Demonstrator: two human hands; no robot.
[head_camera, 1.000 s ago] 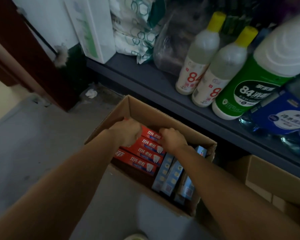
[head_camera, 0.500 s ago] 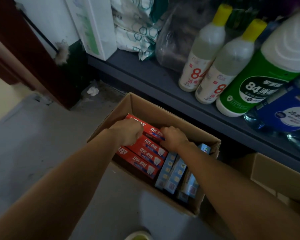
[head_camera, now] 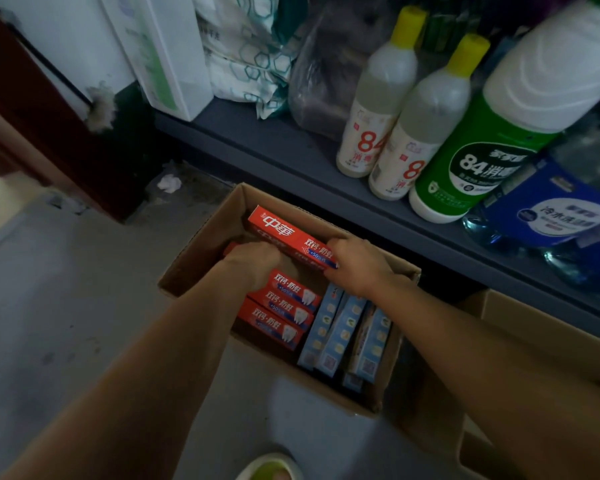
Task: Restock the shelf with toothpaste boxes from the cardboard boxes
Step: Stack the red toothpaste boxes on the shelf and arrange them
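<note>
Two hands are gripping one red toothpaste box (head_camera: 293, 237) inside the open cardboard box (head_camera: 201, 244) on the floor: the left hand (head_camera: 257, 263) curling under its near side, the right hand (head_camera: 359, 263) pinching its right end, below the grey shelf (head_camera: 257, 140).

Two yellow-capped white bottles (head_camera: 378, 109) (head_camera: 426, 123) stand side by side at 1 o'clock, touching. Green jug with white top (head_camera: 492, 147) just right of them, blue-labelled clear bottle (head_camera: 555, 220) at 3 o'clock against it. Clear plastic bag (head_camera: 323, 74) at 12, hexagon-print packs (head_camera: 246, 60) left of it, white carton (head_camera: 167, 53) at 11. Crumpled white paper (head_camera: 169, 183) on grey floor (head_camera: 49, 306), 10 o'clock. Dark red door (head_camera: 32, 109) far left.
</note>
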